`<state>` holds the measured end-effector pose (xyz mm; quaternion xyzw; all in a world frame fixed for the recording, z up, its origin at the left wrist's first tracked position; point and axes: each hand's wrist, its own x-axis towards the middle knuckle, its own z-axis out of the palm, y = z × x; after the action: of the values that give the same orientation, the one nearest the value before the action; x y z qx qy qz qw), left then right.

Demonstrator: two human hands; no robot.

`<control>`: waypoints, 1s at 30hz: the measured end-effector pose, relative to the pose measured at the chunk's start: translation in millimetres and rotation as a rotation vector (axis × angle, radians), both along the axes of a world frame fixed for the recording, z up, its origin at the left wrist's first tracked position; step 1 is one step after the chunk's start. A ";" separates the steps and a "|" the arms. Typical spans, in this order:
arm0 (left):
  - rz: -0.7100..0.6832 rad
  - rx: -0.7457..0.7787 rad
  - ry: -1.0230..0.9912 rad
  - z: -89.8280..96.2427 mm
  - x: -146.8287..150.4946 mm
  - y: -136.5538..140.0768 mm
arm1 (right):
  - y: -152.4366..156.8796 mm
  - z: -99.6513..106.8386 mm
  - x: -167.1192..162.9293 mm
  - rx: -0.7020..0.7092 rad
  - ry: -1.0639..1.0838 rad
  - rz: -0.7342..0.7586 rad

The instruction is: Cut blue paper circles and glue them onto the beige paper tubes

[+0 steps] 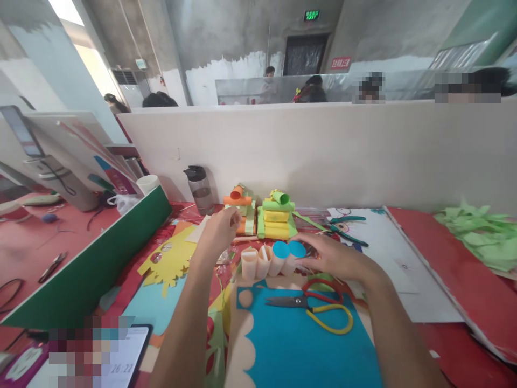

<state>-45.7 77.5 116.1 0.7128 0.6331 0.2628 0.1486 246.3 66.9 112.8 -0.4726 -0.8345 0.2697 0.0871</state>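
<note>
Several peach paper tubes (264, 262) stand upright in a row. Blue paper discs (298, 249) top the two right ones; a white strip shows inside each of the two left ones. My right hand (323, 253) has its fingers and thumb against the rightmost tube. Raised to the left of the row, my left hand (224, 229) is closed in a pinch; whatever it holds, if anything, cannot be made out. Red-and-yellow-handled scissors (286, 302) lie on a blue sheet (311, 345) with scalloped cuts along its left edge.
Behind the tubes stand an orange rolled-paper model (238, 200) and a green-and-yellow one (277, 217). A water bottle (201, 191), teal-handled pliers (349, 231), yellow cut paper (169, 258) and a phone (131, 350) lie around. A green divider (92, 264) borders the left; a white partition (323, 151) rises behind.
</note>
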 end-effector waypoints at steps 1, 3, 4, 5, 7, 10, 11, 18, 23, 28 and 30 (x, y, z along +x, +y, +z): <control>-0.010 0.003 -0.013 -1.8 0.2 1.3 | -0.1 -0.1 -0.1 0.002 0.001 0.000; -0.032 0.002 -0.029 -5.5 0.8 3.6 | -0.2 -0.2 -0.2 -0.002 0.003 -0.006; -0.042 0.001 -0.037 -7.1 1.2 4.5 | -0.2 -0.2 -0.2 -0.008 0.005 -0.011; -0.050 0.001 -0.044 -8.2 1.6 5.1 | -0.2 -0.1 -0.3 -0.014 0.006 -0.016; -0.065 0.006 -0.053 -9.1 2.7 5.0 | -0.3 0.3 -0.6 -0.025 0.005 -0.026; -0.078 0.021 -0.048 -6.6 4.9 2.5 | -0.5 1.2 -1.3 -0.029 -0.009 -0.033; -0.077 0.023 -0.046 -5.3 5.6 1.5 | -0.6 1.3 -1.4 -0.030 -0.012 -0.030; -0.030 0.018 -0.023 -4.3 0.8 1.5 | -1.3 1.5 -0.1 -0.008 -0.030 -0.022; 0.043 0.034 0.032 -8.7 -8.1 6.2 | -3.2 3.4 -0.2 -0.011 -0.030 -0.019; 0.063 -0.007 0.111 -11.8 -11.3 9.7 | -3.2 1.7 0.4 -0.009 0.004 0.000; 0.053 -0.014 0.122 -13.4 -11.8 10.4 | -2.5 0.6 1.0 -0.003 0.018 0.010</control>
<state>-57.5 87.8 102.7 0.7094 0.6613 0.2184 0.1078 247.3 64.4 113.5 -0.4660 -0.8357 0.2756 0.0924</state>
